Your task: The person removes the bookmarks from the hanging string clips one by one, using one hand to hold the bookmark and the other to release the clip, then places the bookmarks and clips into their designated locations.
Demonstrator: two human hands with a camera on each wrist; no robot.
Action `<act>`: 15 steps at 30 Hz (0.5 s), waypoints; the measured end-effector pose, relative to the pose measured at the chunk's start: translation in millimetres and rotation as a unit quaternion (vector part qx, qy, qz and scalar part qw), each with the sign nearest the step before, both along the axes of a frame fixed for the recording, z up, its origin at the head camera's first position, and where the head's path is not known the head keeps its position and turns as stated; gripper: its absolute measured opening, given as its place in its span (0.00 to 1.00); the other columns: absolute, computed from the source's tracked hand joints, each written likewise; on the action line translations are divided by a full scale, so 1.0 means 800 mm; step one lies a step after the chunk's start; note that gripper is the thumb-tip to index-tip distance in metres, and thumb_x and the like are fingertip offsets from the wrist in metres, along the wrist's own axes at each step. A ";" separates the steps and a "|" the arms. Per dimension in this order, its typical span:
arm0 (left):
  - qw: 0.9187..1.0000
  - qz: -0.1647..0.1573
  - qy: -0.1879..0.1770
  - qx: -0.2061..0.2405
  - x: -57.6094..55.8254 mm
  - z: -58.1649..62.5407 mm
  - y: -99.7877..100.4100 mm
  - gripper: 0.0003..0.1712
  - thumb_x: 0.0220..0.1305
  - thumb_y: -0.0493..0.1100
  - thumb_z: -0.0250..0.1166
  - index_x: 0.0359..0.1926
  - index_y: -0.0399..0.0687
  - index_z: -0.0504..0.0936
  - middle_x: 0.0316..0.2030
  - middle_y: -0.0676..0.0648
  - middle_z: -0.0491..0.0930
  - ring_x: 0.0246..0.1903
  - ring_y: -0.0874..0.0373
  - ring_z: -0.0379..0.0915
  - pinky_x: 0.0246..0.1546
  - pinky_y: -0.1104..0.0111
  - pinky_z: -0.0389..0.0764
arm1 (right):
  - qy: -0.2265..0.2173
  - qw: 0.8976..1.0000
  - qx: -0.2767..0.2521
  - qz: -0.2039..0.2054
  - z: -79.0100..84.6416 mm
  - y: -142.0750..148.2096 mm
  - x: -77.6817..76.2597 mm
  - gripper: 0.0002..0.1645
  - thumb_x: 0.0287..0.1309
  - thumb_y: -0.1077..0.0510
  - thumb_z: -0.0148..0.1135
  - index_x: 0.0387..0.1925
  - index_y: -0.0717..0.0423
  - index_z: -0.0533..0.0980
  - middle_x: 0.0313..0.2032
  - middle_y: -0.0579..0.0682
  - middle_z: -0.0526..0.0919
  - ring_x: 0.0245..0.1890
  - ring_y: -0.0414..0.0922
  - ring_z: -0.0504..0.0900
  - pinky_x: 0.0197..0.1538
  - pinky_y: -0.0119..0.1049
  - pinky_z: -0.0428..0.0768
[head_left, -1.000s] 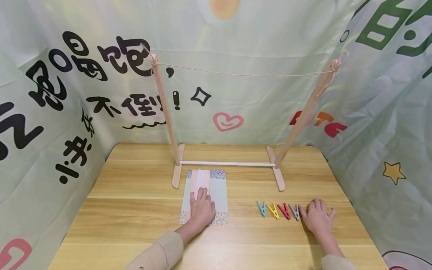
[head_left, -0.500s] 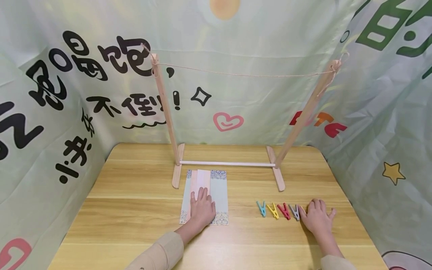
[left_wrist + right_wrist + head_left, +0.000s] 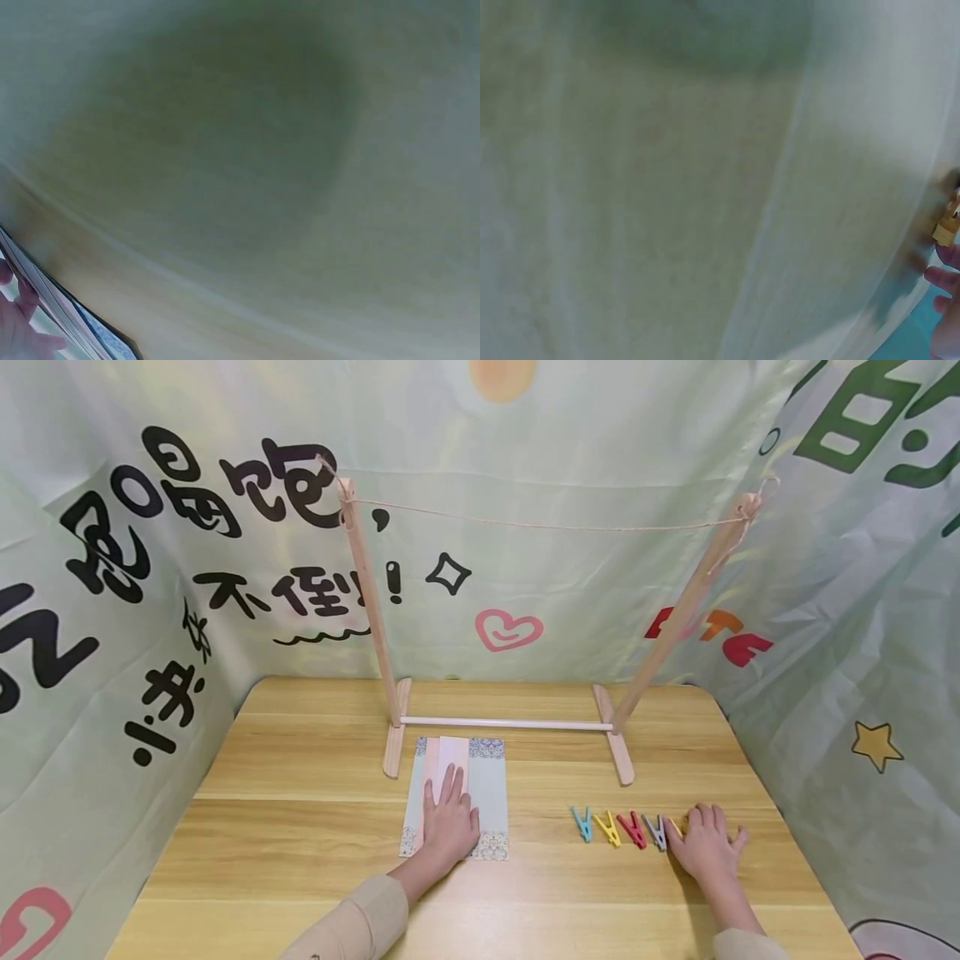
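Note:
A flat rectangular piece (image 3: 487, 793), pale blue with patterned ends and pink and white strips along it, lies at the middle of the table. My left hand (image 3: 450, 828) rests on it, fingers spread and pointing away from me. In the left wrist view, layered edges (image 3: 60, 304) show beside the fingers. Blue (image 3: 581, 824), yellow (image 3: 607, 828), red (image 3: 632, 829) and grey (image 3: 655, 832) clothespins lie in a row on the right. At the row's end my right hand (image 3: 707, 843) rests palm down, partly covering another yellow clothespin (image 3: 946, 229) near the thumb.
Behind the flat piece stands a wooden frame with a left post (image 3: 369, 602), a right post (image 3: 678, 618) and a white bottom rod (image 3: 506, 723). A thin string (image 3: 540, 526) spans the post tops. Printed fabric (image 3: 585, 602) encloses the table's back and sides.
The left fingers have stretched slightly forward over the flat piece. More of the yellow clothespin shows beside the right thumb. The head view has shifted a little.

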State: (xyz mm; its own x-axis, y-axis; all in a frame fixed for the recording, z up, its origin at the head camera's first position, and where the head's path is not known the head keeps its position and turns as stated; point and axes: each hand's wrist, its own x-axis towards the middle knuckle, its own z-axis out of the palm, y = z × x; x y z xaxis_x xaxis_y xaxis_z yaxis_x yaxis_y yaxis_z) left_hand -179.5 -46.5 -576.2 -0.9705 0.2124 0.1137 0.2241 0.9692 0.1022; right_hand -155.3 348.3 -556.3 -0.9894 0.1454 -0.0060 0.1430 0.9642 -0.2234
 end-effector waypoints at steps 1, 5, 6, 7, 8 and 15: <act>1.000 -0.002 0.003 -0.001 0.000 0.000 0.000 0.20 0.63 0.53 0.49 0.39 0.45 0.81 0.67 0.43 0.56 0.69 0.49 0.35 0.62 0.45 0.38 | -0.003 1.000 -0.004 -0.002 0.000 0.000 0.001 0.36 0.62 0.40 0.44 0.45 0.75 0.64 0.54 0.70 0.58 0.60 0.66 0.48 0.53 0.72 0.37; 1.000 -0.005 0.012 -0.004 0.000 0.001 -0.001 0.20 0.62 0.54 0.50 0.38 0.45 0.81 0.67 0.42 0.56 0.69 0.48 0.36 0.63 0.45 0.35 | -0.015 1.000 -0.017 -0.005 0.003 0.003 0.000 0.39 0.62 0.36 0.42 0.43 0.73 0.65 0.54 0.71 0.59 0.59 0.66 0.48 0.53 0.72 0.37; 1.000 -0.005 0.012 -0.005 0.000 0.001 -0.001 0.20 0.62 0.54 0.50 0.39 0.45 0.81 0.67 0.41 0.56 0.69 0.48 0.36 0.63 0.45 0.34 | -0.018 1.000 -0.021 -0.005 0.005 0.004 -0.001 0.39 0.62 0.35 0.41 0.41 0.72 0.65 0.54 0.71 0.59 0.59 0.67 0.48 0.52 0.72 0.37; 1.000 -0.004 0.012 -0.005 0.000 0.002 -0.002 0.20 0.62 0.54 0.50 0.39 0.45 0.81 0.67 0.41 0.56 0.69 0.47 0.36 0.62 0.44 0.33 | -0.019 0.999 -0.026 -0.006 0.006 0.004 -0.001 0.39 0.62 0.35 0.41 0.40 0.71 0.66 0.54 0.71 0.59 0.59 0.67 0.48 0.52 0.72 0.37; 1.000 -0.003 0.012 -0.005 0.000 0.003 -0.002 0.20 0.62 0.54 0.50 0.40 0.45 0.81 0.67 0.41 0.55 0.69 0.47 0.36 0.62 0.44 0.34 | -0.019 0.999 -0.031 -0.006 0.008 0.004 -0.001 0.38 0.62 0.34 0.40 0.39 0.71 0.66 0.54 0.72 0.59 0.59 0.67 0.48 0.52 0.72 0.37; 1.000 0.000 0.019 0.011 -0.001 0.008 -0.006 0.21 0.60 0.55 0.54 0.43 0.45 0.80 0.64 0.41 0.60 0.68 0.45 0.42 0.61 0.42 0.39 | 0.019 0.999 -0.048 -0.008 0.029 -0.004 -0.001 0.31 0.63 0.38 0.43 0.39 0.65 0.68 0.54 0.71 0.61 0.56 0.67 0.55 0.50 0.70 0.43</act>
State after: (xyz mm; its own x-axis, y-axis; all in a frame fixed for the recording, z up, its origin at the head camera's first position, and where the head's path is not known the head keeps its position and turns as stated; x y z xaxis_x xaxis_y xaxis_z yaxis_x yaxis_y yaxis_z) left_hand -180.6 -51.5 -570.1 -0.9653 0.2095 0.1557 0.2283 0.9668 0.1147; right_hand -156.0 345.5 -532.8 -0.9866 0.1624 0.0175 0.1483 0.9355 -0.3206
